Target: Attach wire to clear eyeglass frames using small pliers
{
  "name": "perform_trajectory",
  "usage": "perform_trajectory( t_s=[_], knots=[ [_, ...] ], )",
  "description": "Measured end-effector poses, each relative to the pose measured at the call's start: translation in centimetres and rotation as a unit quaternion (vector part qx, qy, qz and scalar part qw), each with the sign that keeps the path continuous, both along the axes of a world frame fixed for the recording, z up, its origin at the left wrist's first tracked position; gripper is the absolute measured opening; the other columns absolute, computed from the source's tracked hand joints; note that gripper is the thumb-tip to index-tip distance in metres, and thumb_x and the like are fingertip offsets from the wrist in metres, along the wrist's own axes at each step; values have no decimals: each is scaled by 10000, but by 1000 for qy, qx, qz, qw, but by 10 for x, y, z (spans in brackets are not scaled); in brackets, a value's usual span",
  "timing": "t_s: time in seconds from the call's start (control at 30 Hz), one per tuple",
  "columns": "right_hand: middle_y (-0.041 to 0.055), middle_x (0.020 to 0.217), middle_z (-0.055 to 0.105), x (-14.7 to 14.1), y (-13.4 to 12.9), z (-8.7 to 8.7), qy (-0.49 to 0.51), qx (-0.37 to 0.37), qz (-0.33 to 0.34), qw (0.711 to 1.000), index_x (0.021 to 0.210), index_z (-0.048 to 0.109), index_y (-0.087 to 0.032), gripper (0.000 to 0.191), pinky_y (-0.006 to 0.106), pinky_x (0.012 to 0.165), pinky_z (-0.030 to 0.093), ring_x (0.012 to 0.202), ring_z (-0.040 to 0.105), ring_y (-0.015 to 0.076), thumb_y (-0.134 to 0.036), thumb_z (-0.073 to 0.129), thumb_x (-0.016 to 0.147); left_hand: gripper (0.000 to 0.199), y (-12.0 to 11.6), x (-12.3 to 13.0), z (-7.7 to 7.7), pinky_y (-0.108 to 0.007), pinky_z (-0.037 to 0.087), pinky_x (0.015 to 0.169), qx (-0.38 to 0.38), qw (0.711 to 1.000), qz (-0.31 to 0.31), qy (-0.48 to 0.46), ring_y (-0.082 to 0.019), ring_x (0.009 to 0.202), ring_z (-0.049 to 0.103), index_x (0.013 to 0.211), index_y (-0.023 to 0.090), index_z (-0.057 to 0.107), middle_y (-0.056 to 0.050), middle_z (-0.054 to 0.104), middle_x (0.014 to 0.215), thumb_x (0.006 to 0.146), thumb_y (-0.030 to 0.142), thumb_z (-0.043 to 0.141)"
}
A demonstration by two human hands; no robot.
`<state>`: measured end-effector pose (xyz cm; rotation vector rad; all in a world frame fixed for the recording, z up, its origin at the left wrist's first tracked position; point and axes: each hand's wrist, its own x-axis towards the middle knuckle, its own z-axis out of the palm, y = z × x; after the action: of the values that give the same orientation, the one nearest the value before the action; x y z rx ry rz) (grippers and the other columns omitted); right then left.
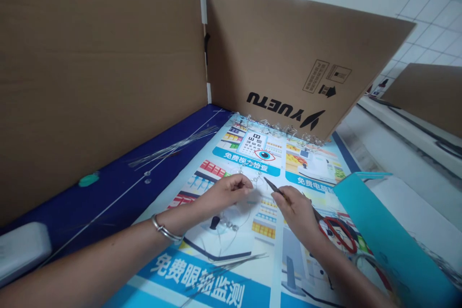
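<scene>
Bright, diffuse light is shown, with soft shadow cast beside the right hand (294, 214), faint glare on the poster (269, 269), and wide-angle distortion at the edges.

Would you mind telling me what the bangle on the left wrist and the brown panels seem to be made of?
The bangle looks like silver-toned metal, going by its bright sheen; plating cannot be ruled out. The brown panels look like matte corrugated cardboard, with printed carton marks.
</scene>
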<state>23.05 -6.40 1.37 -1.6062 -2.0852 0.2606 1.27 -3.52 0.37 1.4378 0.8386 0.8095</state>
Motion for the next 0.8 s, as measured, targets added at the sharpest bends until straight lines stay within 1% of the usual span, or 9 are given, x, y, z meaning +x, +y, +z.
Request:
perform_trajectory(
  t_s=[0.13, 0.2, 0.27, 0.43, 0.57, 0.7, 0.8],
  knots=[
    [17, 725, 545, -3, -1, -15, 36, 38, 8, 999, 798, 533, -194, 245, 250, 630, 357, 692, 487, 144, -402, 418, 859, 159, 3, 2, -7, -165, 247, 451, -27, 999, 11, -14, -48, 506, 347, 878, 157, 517, 38, 444, 660, 754, 253, 539],
    [25, 733, 546, -4, -2, -19, 33, 54, 27, 998, 811, 541, -191, 237, 258, 649, 366, 715, 491, 152, -396, 431, 854, 137, 4, 2, -10, -168, 251, 446, -28, 999, 21, -14, -54, 498, 356, 838, 154, 514, 40, 434, 623, 770, 273, 518],
    [32, 742, 547, -5, -2, -22, 21, 64, 41, 997, 824, 551, -190, 228, 266, 664, 372, 738, 494, 160, -389, 441, 852, 169, 4, 2, -11, -175, 261, 446, -25, 999, 23, -12, -63, 489, 365, 803, 154, 506, 41, 423, 580, 804, 320, 473],
    [48, 773, 552, -4, -2, -26, -11, 90, 55, 994, 844, 559, -185, 204, 283, 682, 381, 760, 495, 169, -366, 465, 845, 276, 0, 1, -7, -183, 279, 467, -3, 999, 37, 14, -69, 500, 373, 728, 153, 477, 37, 422, 563, 832, 405, 428],
    [50, 766, 549, -5, -3, -29, -16, 121, 70, 990, 839, 558, -184, 180, 291, 691, 385, 761, 495, 171, -349, 485, 837, 265, 0, 2, -5, -183, 314, 513, 22, 998, 52, 20, -80, 568, 422, 715, 147, 498, 20, 459, 616, 829, 379, 440],
    [47, 762, 550, -6, -4, -30, -19, 129, 74, 989, 840, 556, -184, 170, 292, 688, 386, 759, 496, 171, -343, 495, 832, 227, 0, 4, -7, -182, 313, 506, 13, 999, 50, 8, -83, 569, 440, 760, 150, 521, 11, 504, 655, 825, 352, 442],
    [47, 763, 552, -7, -4, -29, -22, 128, 74, 989, 839, 556, -182, 175, 290, 686, 385, 760, 497, 170, -346, 495, 832, 197, -1, 5, -9, -179, 307, 503, 12, 998, 54, 2, -79, 557, 433, 763, 152, 521, 20, 490, 639, 815, 331, 455]
  ],
)
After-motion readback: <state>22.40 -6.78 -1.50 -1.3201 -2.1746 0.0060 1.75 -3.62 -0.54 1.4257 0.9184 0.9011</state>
